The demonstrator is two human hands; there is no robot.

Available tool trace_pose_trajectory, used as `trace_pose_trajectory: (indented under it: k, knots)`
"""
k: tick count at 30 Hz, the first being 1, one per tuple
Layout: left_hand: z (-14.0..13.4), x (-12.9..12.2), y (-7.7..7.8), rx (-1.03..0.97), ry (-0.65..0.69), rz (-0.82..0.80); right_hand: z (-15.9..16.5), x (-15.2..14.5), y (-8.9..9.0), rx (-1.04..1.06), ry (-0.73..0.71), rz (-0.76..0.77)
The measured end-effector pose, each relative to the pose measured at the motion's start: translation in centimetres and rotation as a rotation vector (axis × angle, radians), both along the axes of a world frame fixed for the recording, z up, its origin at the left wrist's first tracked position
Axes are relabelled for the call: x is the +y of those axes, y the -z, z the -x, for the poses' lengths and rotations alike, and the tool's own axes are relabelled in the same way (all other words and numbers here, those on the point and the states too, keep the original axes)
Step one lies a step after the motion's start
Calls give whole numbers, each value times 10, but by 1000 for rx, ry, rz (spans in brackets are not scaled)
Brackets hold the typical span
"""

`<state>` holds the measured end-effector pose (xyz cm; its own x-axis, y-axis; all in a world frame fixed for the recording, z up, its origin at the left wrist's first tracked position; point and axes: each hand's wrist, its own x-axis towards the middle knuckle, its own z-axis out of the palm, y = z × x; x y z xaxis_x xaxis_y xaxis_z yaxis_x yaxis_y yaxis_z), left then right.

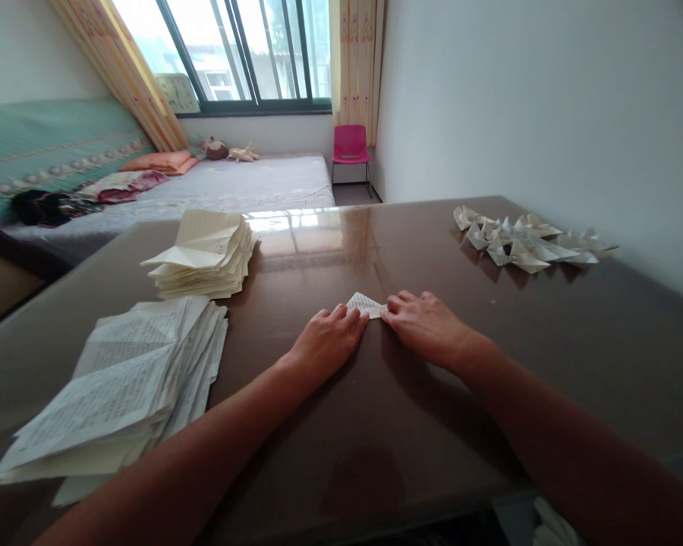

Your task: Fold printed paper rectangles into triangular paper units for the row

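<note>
A small folded sheet of printed paper (364, 303) lies at the middle of the brown table, with a pointed peak on its far side. My left hand (331, 334) grips its left end, fingers bent and pressed together. On the right end, my right hand (424, 322) pinches the paper with thumb and curled fingers. Both hands rest low against the tabletop, and their fingertips cover the paper's two ends.
A stack of white printed sheets (130, 371) lies at the left, with a stack of cream sheets (205, 254) behind it. Several folded paper boats (517, 243) stand at the far right of the glossy table (330, 425). Beyond are a bed (262, 178) and a pink chair (350, 144).
</note>
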<state>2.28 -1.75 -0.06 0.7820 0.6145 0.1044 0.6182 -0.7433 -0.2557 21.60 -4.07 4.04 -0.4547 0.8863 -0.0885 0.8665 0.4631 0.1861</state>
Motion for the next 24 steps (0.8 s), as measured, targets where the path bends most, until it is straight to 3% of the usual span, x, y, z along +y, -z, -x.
trace_pose_trajectory:
  k: [9, 17, 24]
  knots:
    - [5, -7, -8, 40, -52, -28, 0, -2, 0, -64, 135, 70]
    - [10, -10, -11, 72, -99, -15, -8, 1, -1, -37, 127, 94]
    - [9, -9, -10, 52, -125, -30, -2, 3, 1, 11, 85, -17]
